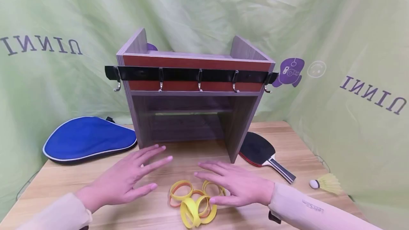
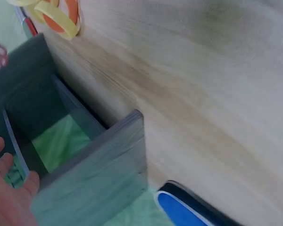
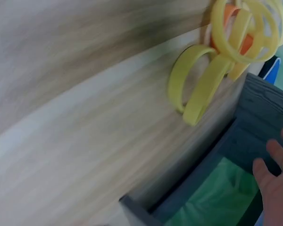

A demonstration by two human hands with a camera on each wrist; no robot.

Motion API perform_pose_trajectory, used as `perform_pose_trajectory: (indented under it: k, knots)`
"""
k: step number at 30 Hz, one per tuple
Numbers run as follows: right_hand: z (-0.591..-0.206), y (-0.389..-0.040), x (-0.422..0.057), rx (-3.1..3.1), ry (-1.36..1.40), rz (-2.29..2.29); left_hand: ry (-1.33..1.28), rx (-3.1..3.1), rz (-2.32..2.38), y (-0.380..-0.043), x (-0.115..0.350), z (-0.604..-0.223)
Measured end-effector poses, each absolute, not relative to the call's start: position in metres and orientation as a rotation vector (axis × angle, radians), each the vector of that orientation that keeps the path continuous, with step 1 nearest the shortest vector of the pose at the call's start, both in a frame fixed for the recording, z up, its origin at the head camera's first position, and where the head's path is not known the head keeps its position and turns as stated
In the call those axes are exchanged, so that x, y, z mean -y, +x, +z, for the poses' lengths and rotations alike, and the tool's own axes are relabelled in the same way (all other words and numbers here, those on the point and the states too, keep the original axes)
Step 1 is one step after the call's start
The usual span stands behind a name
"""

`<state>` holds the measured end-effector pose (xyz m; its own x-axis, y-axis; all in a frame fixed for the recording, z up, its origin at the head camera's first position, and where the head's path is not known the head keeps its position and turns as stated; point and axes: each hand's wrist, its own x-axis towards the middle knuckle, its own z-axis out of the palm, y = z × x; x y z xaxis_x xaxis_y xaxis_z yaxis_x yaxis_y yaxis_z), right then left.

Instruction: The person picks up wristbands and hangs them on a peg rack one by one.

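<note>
In the head view my left hand [image 1: 123,176] is spread with straight fingers in front of the wooden rack's left side, holding nothing. My right hand [image 1: 238,184] hovers with extended fingers by the right part of a pile of yellow and orange wristbands [image 1: 190,213]; whether it touches them I cannot tell. The wristbands lie loosely overlapping on the table between the hands. Behind them stands the grey wooden rack [image 1: 244,127], with a black hook strip [image 1: 180,74] across its red front band. Several silver hooks hang bare from the strip.
A blue paddle case [image 1: 91,137] lies left of the rack. To the right are a black table tennis paddle [image 1: 257,148] and a yellow shuttlecock [image 1: 327,184]. Green printed cloth [image 1: 361,45] surrounds the back and sides of the wooden table [image 1: 153,215].
</note>
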<state>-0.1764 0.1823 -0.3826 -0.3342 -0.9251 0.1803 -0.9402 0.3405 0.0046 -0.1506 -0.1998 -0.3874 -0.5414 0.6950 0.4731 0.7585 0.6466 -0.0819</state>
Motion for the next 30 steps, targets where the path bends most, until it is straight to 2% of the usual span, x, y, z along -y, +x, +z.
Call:
perform_pose_trajectory:
  k: [12,20,30]
  knots:
    - [-0.385,-0.178,-0.167,2.593,1.797,0.46,-0.776,2.313,-0.771,-0.157,0.215,-0.399]
    - [-0.389,-0.181,-0.163,2.635,1.847,0.601,-0.433,2.364,-1.068,-0.17,0.22,-0.405]
    - [-0.394,-0.183,-0.16,2.674,1.914,0.565,-0.336,2.568,-1.47,-0.18,0.217,-0.419]
